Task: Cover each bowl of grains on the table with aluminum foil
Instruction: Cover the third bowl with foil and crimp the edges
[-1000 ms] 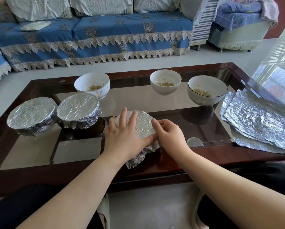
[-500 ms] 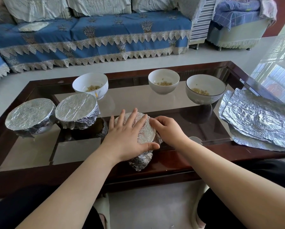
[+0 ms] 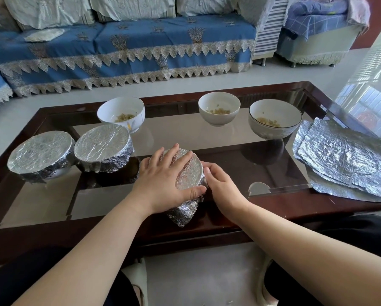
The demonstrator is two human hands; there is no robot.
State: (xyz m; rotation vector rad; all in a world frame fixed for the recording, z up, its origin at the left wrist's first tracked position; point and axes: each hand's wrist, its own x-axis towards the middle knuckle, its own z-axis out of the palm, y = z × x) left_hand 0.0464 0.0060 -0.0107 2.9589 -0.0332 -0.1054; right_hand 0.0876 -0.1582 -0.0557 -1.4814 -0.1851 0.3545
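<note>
A bowl wrapped in foil [image 3: 189,173] sits near the table's front edge. My left hand [image 3: 163,184] lies flat on its foil top, fingers spread and thumb along the near rim. My right hand [image 3: 220,184] presses its curled fingers against the foil on the bowl's right side. Loose foil hangs below the bowl at the front. Two foil-covered bowls [image 3: 41,155] [image 3: 103,146] stand at the left. Three uncovered bowls of grains [image 3: 121,113] [image 3: 219,109] [image 3: 274,118] stand along the back.
A stack of foil sheets [image 3: 344,160] lies at the table's right end, overhanging the edge. The glass-topped table has a dark wooden frame [image 3: 273,208]. A blue sofa [image 3: 129,47] stands behind it. My knees are under the front edge.
My left hand has slid left and forward across the foil top. My right hand moved from the top edge down to the bowl's right side. The foil sits tighter round the rim.
</note>
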